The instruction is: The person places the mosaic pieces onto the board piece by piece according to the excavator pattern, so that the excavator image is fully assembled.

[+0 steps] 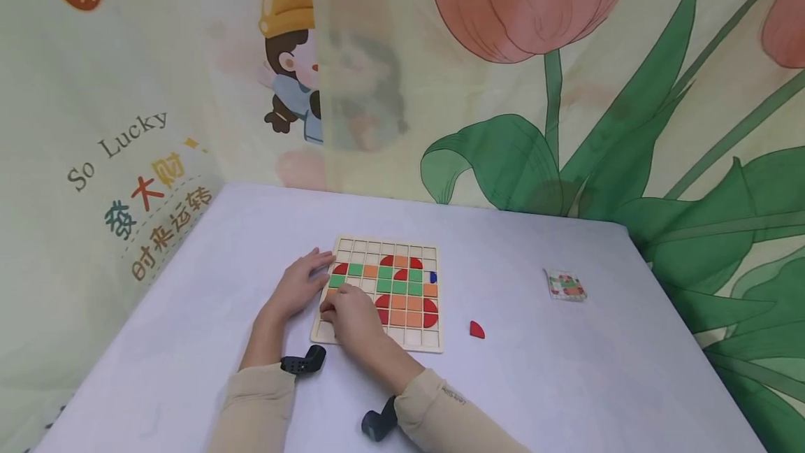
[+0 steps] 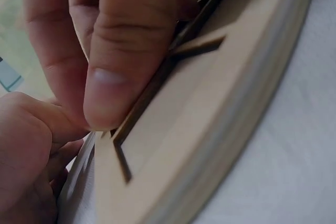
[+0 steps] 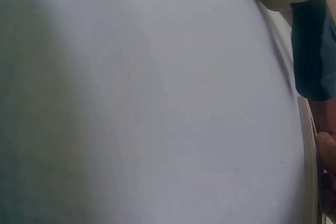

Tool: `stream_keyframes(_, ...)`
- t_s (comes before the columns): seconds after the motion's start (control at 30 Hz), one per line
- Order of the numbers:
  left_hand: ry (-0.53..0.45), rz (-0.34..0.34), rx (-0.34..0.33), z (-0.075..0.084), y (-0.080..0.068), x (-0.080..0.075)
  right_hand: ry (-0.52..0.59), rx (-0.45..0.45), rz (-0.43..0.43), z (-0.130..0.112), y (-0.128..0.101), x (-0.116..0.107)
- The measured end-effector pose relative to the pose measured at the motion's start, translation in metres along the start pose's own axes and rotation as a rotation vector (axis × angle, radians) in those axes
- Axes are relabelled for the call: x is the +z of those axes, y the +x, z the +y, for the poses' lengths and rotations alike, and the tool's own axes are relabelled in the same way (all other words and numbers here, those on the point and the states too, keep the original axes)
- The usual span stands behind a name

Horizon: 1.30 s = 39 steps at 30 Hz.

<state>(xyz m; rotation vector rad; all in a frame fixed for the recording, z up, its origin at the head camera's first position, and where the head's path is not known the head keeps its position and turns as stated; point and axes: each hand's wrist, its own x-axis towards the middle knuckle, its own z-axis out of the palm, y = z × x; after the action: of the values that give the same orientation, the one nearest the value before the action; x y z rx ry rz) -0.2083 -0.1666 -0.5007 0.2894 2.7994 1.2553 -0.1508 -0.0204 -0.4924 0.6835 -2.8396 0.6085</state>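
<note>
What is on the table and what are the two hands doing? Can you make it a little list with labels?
board: wooden grid board on the white table, partly filled with red, green and orange tiles
left hand: left hand rests on the board's left edge, fingers on the frame
right hand: right hand lies over the board's lower left cells; what it holds is hidden
loose piece: red piece on the table, right of the board
blue piece: small blue piece near the board's right edge
card: pattern card further right
</note>
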Motion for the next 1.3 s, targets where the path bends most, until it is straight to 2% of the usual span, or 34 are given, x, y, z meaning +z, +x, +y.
stream_keyframes(0.13,0.005,0.001,0.007,0.001,0.001,0.001,0.077,0.052,0.007,0.002,0.001,-0.001)
stream_keyframes(0.3,0.002,0.005,-0.009,0.000,0.000,0.002,0.034,0.025,0.020,0.003,0.001,-0.001)
stream_keyframes(0.43,0.014,-0.006,-0.010,-0.002,0.000,0.003,-0.016,-0.019,0.022,0.004,-0.002,-0.003)
stream_keyframes(0.57,0.021,0.010,-0.018,-0.002,-0.002,0.002,-0.050,-0.114,0.012,0.004,-0.005,-0.007)
stream_keyframes(0.67,0.024,0.011,-0.017,-0.002,-0.001,0.001,-0.029,-0.157,-0.019,0.007,-0.009,-0.012)
stream_keyframes(0.77,0.029,0.006,-0.012,-0.003,0.000,0.002,0.016,-0.142,-0.049,0.016,-0.016,-0.021)
stream_keyframes(0.93,0.027,0.002,-0.033,-0.002,0.002,0.002,0.044,0.009,-0.088,0.044,-0.034,-0.053)
stream_keyframes(1.13,0.007,0.006,-0.070,-0.002,0.001,0.003,0.048,0.189,-0.056,0.098,-0.061,-0.094)
stream_keyframes(1.3,0.003,0.000,-0.053,-0.001,0.003,0.004,0.027,0.366,-0.096,0.139,-0.091,-0.115)
